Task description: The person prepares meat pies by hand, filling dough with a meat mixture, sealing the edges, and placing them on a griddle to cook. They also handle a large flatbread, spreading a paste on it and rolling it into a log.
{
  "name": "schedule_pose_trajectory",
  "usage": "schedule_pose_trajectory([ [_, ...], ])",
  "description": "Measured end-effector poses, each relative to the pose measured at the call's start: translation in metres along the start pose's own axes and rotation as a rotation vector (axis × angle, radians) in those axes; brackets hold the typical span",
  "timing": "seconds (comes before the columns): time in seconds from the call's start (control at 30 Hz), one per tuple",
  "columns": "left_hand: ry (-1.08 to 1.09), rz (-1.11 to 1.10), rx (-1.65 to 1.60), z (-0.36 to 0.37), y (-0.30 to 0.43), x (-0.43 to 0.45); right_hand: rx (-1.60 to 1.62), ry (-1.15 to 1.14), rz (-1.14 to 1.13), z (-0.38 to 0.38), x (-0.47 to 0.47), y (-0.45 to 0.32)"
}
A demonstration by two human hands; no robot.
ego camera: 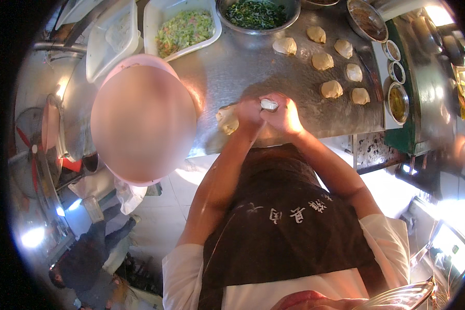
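Observation:
My left hand and my right hand are pressed together above the metal worktop. A small lump of pale dough bulges out between them, ringed by the thumb and curled fingers of my right hand. The fingers of my left hand are blurred and partly hidden against it. Just left of my left hand, a larger, uneven piece of dough lies on the worktop. Several rounded dough portions sit apart from one another to the right of my hands.
A large pink basin, its middle blurred, stands at left. Behind are a white tub of chopped vegetables and a steel bowl of chopped greens. Small bowls line the right edge. A person is at lower left.

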State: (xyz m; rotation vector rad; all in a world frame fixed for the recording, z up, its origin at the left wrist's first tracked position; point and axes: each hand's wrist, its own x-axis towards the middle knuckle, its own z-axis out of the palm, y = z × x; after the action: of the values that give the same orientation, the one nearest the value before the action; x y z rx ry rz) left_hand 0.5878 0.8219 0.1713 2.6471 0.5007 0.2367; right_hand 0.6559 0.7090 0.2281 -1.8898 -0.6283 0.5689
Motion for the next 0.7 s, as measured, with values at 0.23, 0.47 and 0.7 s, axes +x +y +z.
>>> schedule_pose_trajectory([
  [0.23,0.388,0.277,-0.334,-0.023,0.006,0.001,0.033,0.026,-0.138,-0.058,-0.014,-0.120],
  [0.47,-0.070,0.096,-0.014,-0.046,0.013,0.010,0.180,0.464,0.085,-0.029,0.023,0.071],
  [0.7,0.149,0.143,-0.287,-0.042,-0.016,-0.018,0.209,-0.069,0.302,0.027,0.010,0.028],
])
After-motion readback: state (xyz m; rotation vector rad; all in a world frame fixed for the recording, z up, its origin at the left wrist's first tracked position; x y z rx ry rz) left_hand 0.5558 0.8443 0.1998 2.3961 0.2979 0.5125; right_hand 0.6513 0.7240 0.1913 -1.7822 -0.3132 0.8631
